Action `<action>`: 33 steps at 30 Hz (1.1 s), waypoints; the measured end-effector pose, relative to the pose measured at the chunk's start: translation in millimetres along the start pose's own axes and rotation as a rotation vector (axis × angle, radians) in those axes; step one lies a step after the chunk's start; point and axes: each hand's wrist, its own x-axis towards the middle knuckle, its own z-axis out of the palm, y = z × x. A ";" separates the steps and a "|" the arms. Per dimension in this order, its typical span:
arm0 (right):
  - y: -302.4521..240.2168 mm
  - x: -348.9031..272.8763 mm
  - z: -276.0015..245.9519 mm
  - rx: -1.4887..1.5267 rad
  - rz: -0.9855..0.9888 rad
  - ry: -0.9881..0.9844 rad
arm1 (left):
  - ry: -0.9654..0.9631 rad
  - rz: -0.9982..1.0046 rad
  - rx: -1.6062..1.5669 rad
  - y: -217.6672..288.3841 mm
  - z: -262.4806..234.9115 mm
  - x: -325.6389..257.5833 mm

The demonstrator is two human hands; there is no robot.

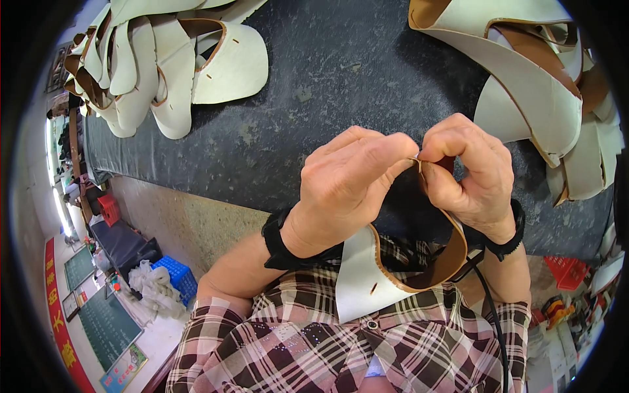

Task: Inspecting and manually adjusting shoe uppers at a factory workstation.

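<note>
Left hand and right hand pinch piece edges; left pile at ten o'clock, right pile at two.

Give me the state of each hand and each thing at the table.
Left hand: pinching the held piece at its far edge
Right hand: pinching beside it
Held piece: curved into a loop
Left pile: pieces overlapping
Right pile: pieces curled, overlapping
Table: scuffed
Black wrist straps: worn, one per wrist
</note>
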 end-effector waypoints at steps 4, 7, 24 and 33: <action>1.1 -2.4 -4.8 0.107 0.094 -0.010 | -0.037 0.046 0.009 -2.3 -0.2 0.2; 2.8 -6.6 -6.5 0.183 0.190 -0.045 | -0.086 0.026 0.001 -2.2 -0.5 2.4; -22.7 -17.2 -1.3 0.103 0.442 0.049 | 0.000 0.073 0.100 -4.2 6.3 -4.5; -17.8 -21.4 8.0 -0.302 0.012 0.141 | -0.117 -0.258 -0.143 -2.3 -2.9 -0.4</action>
